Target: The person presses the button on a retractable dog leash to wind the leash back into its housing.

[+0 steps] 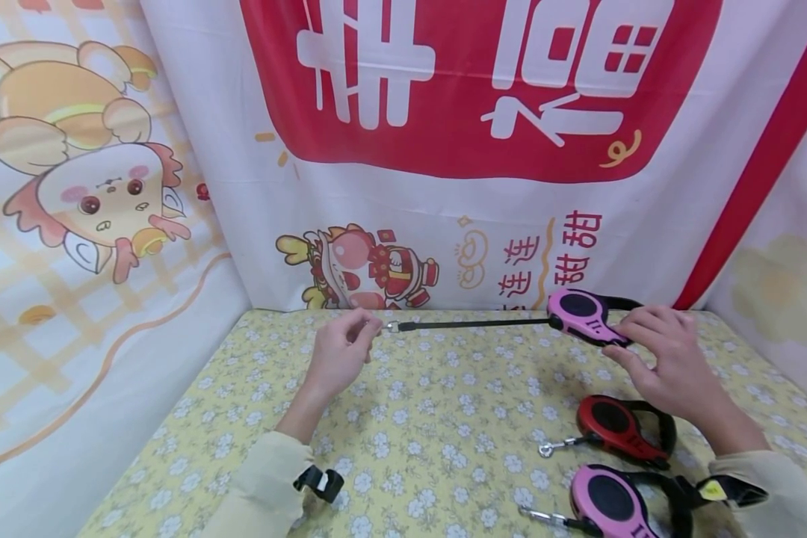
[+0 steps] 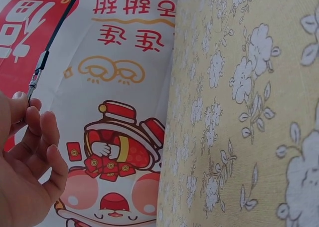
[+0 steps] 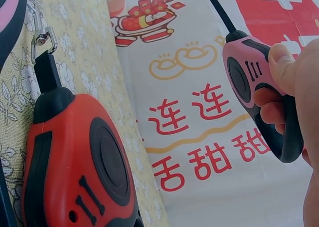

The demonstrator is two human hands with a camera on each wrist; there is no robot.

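Note:
A pink and black retractable dog leash (image 1: 578, 312) is held up near the back of the table, gripped by my right hand (image 1: 669, 366). In the right wrist view its black handle loop passes through the fingers of my right hand (image 3: 284, 82), with the thumb on the pink casing (image 3: 249, 67). A black strap (image 1: 477, 323) runs taut from the casing to the left. At its far end my left hand (image 1: 343, 347) pinches the metal clip (image 1: 393, 326) between thumb and forefinger. The left wrist view shows the clip (image 2: 33, 82) at the fingertips, the other fingers loosely bent.
A red and black retractable leash (image 1: 608, 424) lies on the flowered tablecloth (image 1: 410, 418) under my right forearm. Nearer me lies a second pink leash (image 1: 608, 497), its metal clip pointing left. A printed cloth (image 1: 403, 202) hangs behind the table.

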